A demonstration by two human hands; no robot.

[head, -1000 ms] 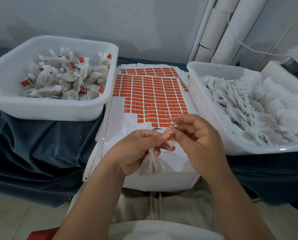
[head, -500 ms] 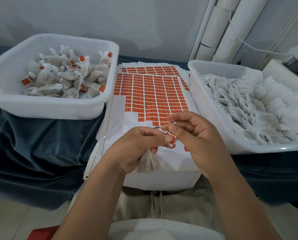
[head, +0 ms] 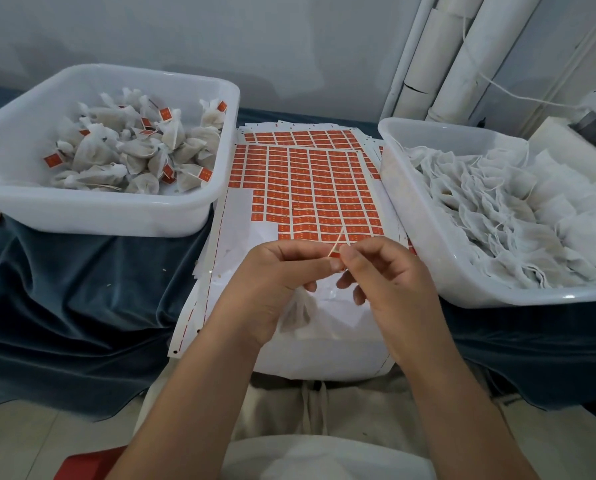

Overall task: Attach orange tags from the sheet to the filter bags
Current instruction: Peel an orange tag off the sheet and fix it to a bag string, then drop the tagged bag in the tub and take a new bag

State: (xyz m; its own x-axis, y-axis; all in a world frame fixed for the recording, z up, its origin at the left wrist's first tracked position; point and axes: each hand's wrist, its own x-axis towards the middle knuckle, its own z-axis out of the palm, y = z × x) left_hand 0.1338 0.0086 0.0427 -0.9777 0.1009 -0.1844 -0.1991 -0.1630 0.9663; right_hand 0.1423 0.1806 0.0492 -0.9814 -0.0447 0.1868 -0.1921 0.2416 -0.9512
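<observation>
Between two tubs lies a sheet of orange tags, its lower rows peeled to bare white backing. Over that backing my left hand and my right hand meet fingertip to fingertip. Both pinch one orange tag folded round the string of a white filter bag. The bag hangs below my left hand, partly hidden by its fingers. A short string end sticks up above the pinch.
A white tub at the left holds several tagged filter bags. At the right, a white tub is full of untagged bags with loose strings. Both stand on a dark blue cloth. White pipes rise at the back right.
Both hands have kept the pinch and closed tighter on the tag, which is now mostly hidden between the fingertips. The string end now points straight up.
</observation>
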